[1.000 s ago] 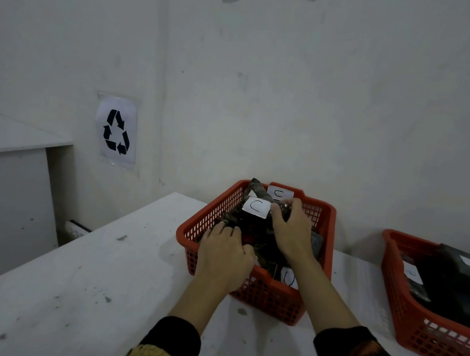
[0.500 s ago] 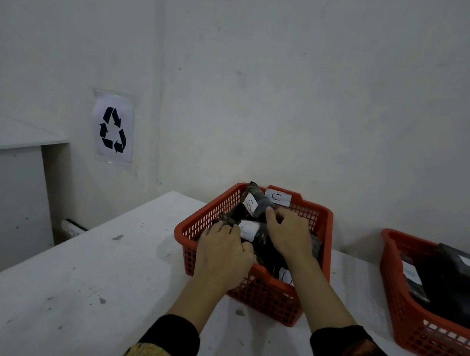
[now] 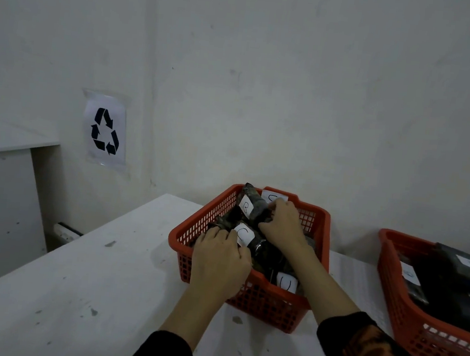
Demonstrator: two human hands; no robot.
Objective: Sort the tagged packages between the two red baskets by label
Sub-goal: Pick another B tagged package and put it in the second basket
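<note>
A white, scuffed bench (image 3: 76, 271) carries two red baskets: the near basket (image 3: 268, 307) mid-bench, the other basket (image 3: 405, 317) apart at the right edge

Bare table (image 3: 68, 290) left of left basket (image 3: 315, 216); narrow gap before right basket (image 3: 390, 271); wall (image 3: 295, 97) behind.

two red baskets (image 3: 246, 270) (image 3: 426, 337), two hands (image 3: 220, 259) (image 3: 281, 222), four white labels (image 3: 246, 205)

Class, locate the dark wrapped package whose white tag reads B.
In the head view, the dark package tagged B sits propped at the far left of the left red plastic basket, gripped by the right hand, just beyond the C-tagged package.
</note>
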